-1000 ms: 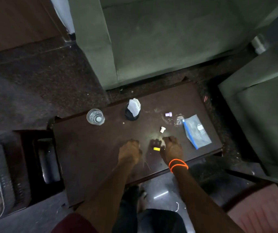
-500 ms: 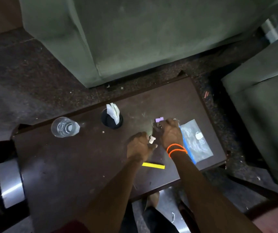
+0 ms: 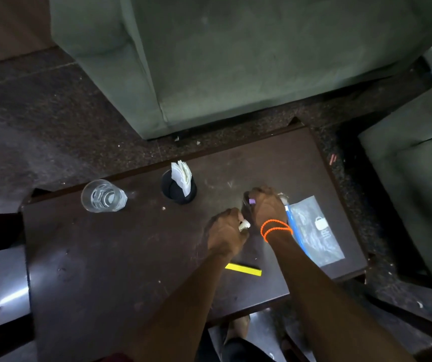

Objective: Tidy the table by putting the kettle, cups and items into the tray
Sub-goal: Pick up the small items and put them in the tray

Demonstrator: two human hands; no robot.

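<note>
On the dark wooden table (image 3: 105, 257) my left hand (image 3: 226, 233) is closed around a small white cap (image 3: 245, 226). Just right of it, my right hand (image 3: 267, 207), with orange bands at the wrist, is closed over a small purple cap (image 3: 252, 201) and a crumpled clear wrapper (image 3: 283, 197). A clear plastic pouch with a blue strip (image 3: 314, 231) lies to the right of that hand. A yellow strip (image 3: 243, 269) lies between my forearms. An empty glass (image 3: 102, 196) and a black holder with white sachets (image 3: 179, 185) stand at the table's far edge. No tray shows.
A green sofa (image 3: 235, 61) stands beyond the table and a green armchair (image 3: 418, 192) at the right. A lower dark stand with a shiny surface (image 3: 8, 283) sits at the left. The floor around is dark stone.
Both hands moved away from the yellow strip toward the far right. The left hand picked up the white cap; the right hand closed over the purple cap and wrapper. The camera shifted.
</note>
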